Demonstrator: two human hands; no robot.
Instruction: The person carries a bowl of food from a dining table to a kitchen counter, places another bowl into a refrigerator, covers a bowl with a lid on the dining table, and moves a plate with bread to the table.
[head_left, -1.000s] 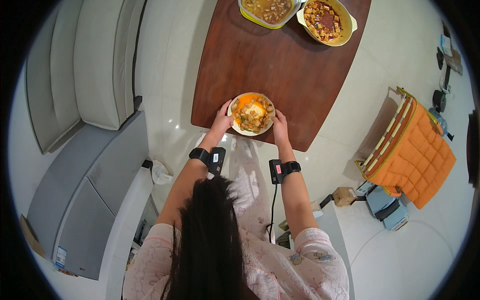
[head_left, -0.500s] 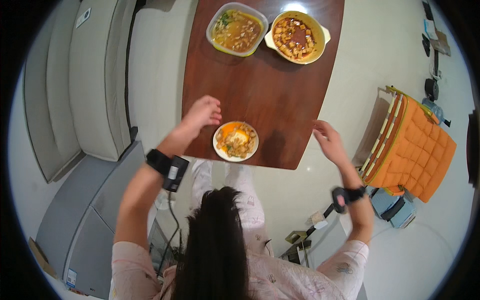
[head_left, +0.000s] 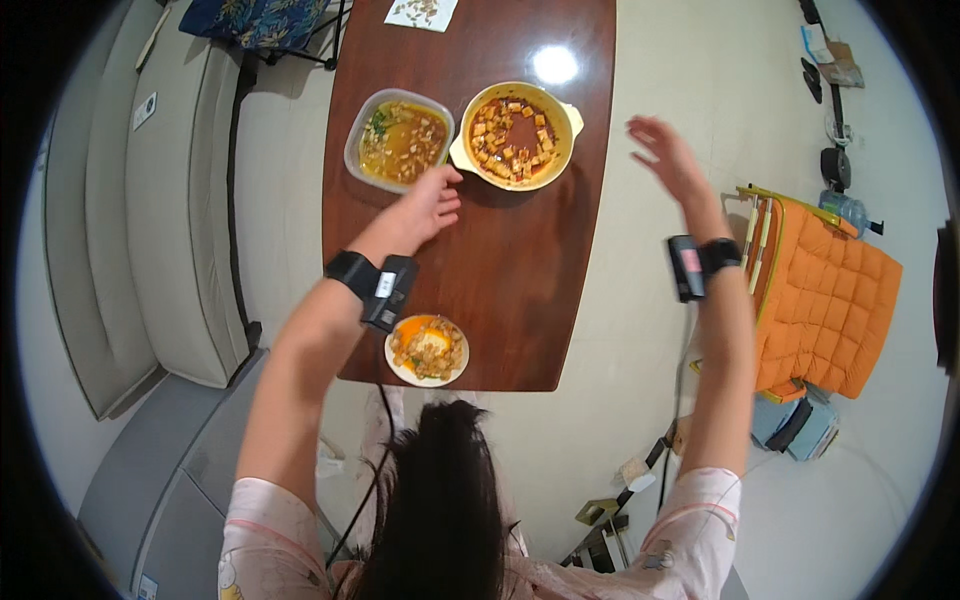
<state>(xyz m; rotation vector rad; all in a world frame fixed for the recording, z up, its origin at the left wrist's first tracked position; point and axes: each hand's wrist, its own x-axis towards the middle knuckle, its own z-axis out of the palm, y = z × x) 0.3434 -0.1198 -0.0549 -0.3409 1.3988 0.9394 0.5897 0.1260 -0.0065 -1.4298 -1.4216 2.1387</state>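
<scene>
At the near end of the desk, close to you, the plate of food lies flat toward the left corner, with neither of your hands on it; setting it down looks finished. Farther on, your left hand reaches over the left part of the desk, just beside the left handle of the yellow pot and the near right corner of the tub. Its fingers are loosely curled, about half open, and seem to hold nothing; you cannot tell from this view whether they brush the handle. Your right hand is in the air off the desk's right side, fingers parted, empty, apart from the pot. The tub of soup stands left and the pot of cubed food right, side by side, neither gripped yet. Farther still, a white sheet with scraps lies on the left.
</scene>
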